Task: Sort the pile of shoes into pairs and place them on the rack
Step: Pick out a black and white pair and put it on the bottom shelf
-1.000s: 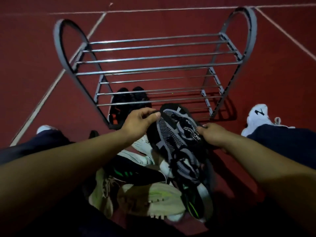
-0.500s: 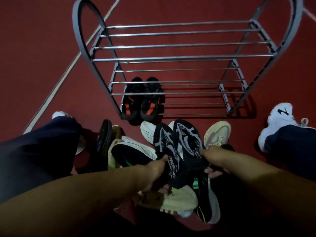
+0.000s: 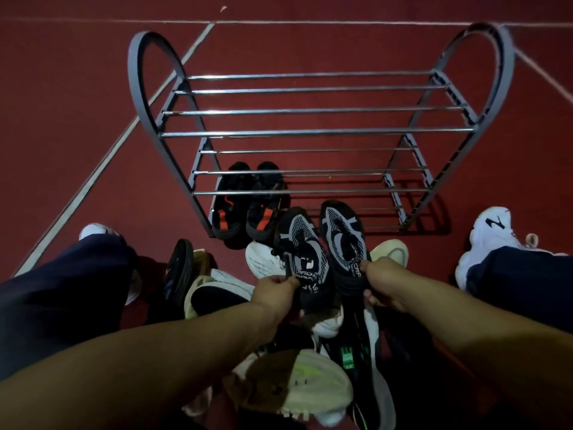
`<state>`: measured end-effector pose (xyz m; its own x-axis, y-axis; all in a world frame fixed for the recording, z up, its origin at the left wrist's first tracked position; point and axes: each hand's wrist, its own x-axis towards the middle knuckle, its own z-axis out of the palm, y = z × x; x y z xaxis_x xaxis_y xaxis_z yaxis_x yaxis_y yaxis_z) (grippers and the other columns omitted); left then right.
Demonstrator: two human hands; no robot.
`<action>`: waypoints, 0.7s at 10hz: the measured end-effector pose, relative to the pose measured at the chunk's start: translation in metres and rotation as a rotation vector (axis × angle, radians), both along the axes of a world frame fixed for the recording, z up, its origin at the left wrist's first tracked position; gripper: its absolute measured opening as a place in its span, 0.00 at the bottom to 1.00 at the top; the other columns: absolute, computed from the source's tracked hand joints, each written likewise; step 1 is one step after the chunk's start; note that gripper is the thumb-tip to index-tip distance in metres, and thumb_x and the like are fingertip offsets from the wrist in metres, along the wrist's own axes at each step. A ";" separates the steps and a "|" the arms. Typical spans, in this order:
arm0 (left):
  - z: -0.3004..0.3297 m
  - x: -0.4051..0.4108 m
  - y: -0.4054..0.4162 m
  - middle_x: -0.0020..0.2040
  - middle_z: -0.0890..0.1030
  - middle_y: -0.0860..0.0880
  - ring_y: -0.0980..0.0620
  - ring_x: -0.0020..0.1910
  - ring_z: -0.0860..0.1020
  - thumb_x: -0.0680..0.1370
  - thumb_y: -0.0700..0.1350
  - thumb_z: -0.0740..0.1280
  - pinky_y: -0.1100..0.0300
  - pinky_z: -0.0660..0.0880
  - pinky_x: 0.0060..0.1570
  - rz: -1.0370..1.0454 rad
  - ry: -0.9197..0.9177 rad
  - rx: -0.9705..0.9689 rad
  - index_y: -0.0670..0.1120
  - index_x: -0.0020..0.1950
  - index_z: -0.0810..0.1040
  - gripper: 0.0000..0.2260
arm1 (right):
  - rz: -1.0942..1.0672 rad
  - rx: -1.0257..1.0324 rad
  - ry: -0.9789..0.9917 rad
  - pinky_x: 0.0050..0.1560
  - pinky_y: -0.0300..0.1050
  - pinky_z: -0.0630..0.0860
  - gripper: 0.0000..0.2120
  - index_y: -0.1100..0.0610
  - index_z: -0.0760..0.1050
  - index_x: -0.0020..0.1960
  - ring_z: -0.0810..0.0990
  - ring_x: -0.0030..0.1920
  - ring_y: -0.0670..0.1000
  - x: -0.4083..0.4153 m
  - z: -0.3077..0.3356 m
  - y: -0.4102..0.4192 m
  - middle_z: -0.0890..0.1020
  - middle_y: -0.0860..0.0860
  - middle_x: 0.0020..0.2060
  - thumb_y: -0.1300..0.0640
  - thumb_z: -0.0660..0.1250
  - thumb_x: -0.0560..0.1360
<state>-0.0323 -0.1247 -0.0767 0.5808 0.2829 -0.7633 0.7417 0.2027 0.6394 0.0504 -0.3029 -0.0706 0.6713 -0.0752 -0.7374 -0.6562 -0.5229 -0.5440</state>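
Observation:
My left hand [image 3: 276, 288] grips the heel of a black-and-grey mesh shoe [image 3: 302, 246]. My right hand [image 3: 383, 282] grips the heel of its matching shoe [image 3: 342, 234]. Both shoes point toes forward, side by side, just in front of the grey metal shoe rack [image 3: 310, 131]. A black pair with orange tabs [image 3: 248, 200] stands at the left of the rack's lowest tier. Below my hands lies the pile of shoes [image 3: 294, 383], with pale cream, white, and black-and-green ones.
My legs in dark trousers spread to either side, with a white sneaker [image 3: 490, 237] on my right foot. A black shoe on its edge [image 3: 178, 268] lies left of the pile. The floor is red with white lines [image 3: 102, 162]. The rack's upper tiers hold nothing.
The two mesh shoes have moved apart and forward toward the rack's lowest tier. My hands have shifted to hold one heel each. The view has tilted up slightly.

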 end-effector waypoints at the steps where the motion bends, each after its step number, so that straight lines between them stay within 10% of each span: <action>1: -0.007 0.035 0.007 0.50 0.84 0.41 0.42 0.42 0.82 0.80 0.45 0.65 0.49 0.83 0.45 -0.046 -0.067 0.079 0.41 0.56 0.80 0.10 | -0.070 -0.042 -0.037 0.29 0.43 0.70 0.13 0.64 0.72 0.50 0.72 0.27 0.53 0.029 -0.007 0.005 0.75 0.59 0.32 0.56 0.54 0.81; 5: -0.082 0.175 0.025 0.55 0.83 0.40 0.39 0.54 0.81 0.81 0.51 0.64 0.44 0.78 0.58 -0.013 -0.100 0.116 0.40 0.62 0.78 0.17 | -0.063 -0.080 -0.059 0.29 0.44 0.69 0.16 0.66 0.73 0.63 0.70 0.29 0.51 0.127 -0.071 0.047 0.70 0.53 0.32 0.58 0.54 0.83; 7: -0.125 0.181 0.020 0.45 0.83 0.42 0.42 0.48 0.80 0.77 0.55 0.67 0.54 0.75 0.51 0.128 -0.004 0.035 0.41 0.47 0.80 0.17 | -0.074 -0.178 -0.199 0.38 0.45 0.73 0.20 0.59 0.64 0.73 0.75 0.37 0.53 0.166 -0.104 0.064 0.78 0.61 0.57 0.61 0.54 0.81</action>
<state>0.1491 -0.1051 -0.2018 0.5415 0.3814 -0.7492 0.7083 0.2730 0.6510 0.2165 -0.2389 -0.1742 0.7897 -0.2464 -0.5619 -0.5855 -0.5762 -0.5702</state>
